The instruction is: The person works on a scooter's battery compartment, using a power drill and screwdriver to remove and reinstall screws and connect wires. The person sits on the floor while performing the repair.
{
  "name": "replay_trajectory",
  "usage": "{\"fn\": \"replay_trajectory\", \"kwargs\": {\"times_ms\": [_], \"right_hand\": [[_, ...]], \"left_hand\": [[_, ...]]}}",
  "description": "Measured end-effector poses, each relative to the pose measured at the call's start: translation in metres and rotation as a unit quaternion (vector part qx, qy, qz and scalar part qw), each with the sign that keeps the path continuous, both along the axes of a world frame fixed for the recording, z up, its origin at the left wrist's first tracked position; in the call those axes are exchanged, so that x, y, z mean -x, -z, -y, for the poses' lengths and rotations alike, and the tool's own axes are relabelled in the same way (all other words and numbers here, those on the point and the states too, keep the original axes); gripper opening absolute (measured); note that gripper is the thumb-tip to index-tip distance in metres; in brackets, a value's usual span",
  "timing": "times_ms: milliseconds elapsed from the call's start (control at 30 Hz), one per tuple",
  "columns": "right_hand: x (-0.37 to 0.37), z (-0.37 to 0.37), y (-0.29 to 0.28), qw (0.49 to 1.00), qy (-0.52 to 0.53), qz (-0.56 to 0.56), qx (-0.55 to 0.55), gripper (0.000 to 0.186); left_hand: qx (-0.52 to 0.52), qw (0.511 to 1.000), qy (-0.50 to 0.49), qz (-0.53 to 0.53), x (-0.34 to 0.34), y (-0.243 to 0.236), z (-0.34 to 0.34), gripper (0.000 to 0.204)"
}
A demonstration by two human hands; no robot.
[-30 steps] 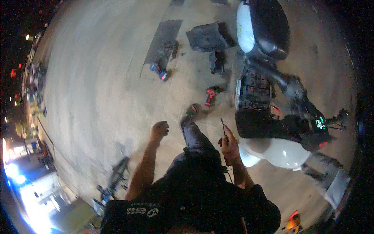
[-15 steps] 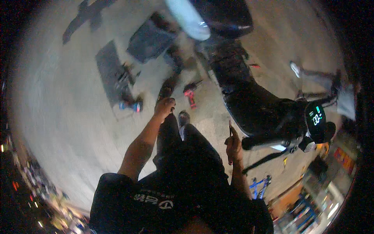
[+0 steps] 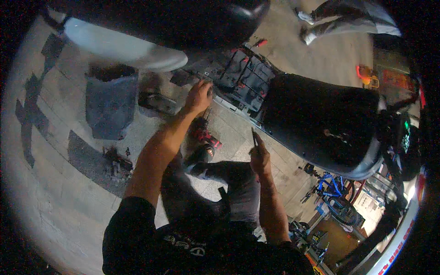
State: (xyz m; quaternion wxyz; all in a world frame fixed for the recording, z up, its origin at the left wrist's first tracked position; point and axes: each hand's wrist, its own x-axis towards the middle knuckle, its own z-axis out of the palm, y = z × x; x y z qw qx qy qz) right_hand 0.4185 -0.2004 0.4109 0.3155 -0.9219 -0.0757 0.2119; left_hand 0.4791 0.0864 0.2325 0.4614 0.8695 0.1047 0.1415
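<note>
An electric scooter stands along my right, its black front shield (image 3: 321, 123) at the right and its white side panel (image 3: 119, 48) at upper left. Between them the uncovered floor section (image 3: 247, 75) shows a dark frame and compartments. My left hand (image 3: 200, 97) reaches up to the near edge of that section, its fingers curled; what they hold, if anything, is unclear. Nearer to me, my right hand (image 3: 260, 159) is closed round a slim pointed tool (image 3: 255, 135), tip upward; its exact kind cannot be made out.
A red and black cordless drill (image 3: 205, 137) lies on the floor by my foot. Farther left are a large grey panel (image 3: 111, 107) and a dark mat (image 3: 91, 158) with small parts. A blue bicycle (image 3: 334, 188) stands at lower right. Another person's legs (image 3: 348, 20) show at upper right.
I have come closer to the scooter, which fills more of the view. My left hand has gone from in front of my legs to the floor section's edge. The tool stays in my right hand.
</note>
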Motion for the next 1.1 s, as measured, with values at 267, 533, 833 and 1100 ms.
{"fn": "replay_trajectory", "kwargs": {"times_ms": [267, 533, 833, 1100], "right_hand": [[-0.126, -0.089, 0.137, 0.984, -0.111, 0.14, -0.008, 0.046], [-0.17, -0.117, 0.174, 0.966, -0.174, 0.176, 0.077, 0.053], [-0.185, -0.101, 0.191, 0.927, -0.239, 0.284, 0.061, 0.043], [-0.173, -0.144, 0.118, 0.944, -0.174, 0.152, 0.234, 0.041]], "left_hand": [[-0.209, 0.963, 0.131, 0.103, -0.085, 0.032, -0.037, 0.038], [-0.219, 0.956, 0.133, 0.139, -0.099, 0.045, -0.043, 0.026], [-0.21, 0.965, 0.13, 0.087, -0.104, 0.04, -0.037, 0.028], [-0.202, 0.966, 0.129, 0.095, -0.104, 0.046, -0.04, 0.029]]}}
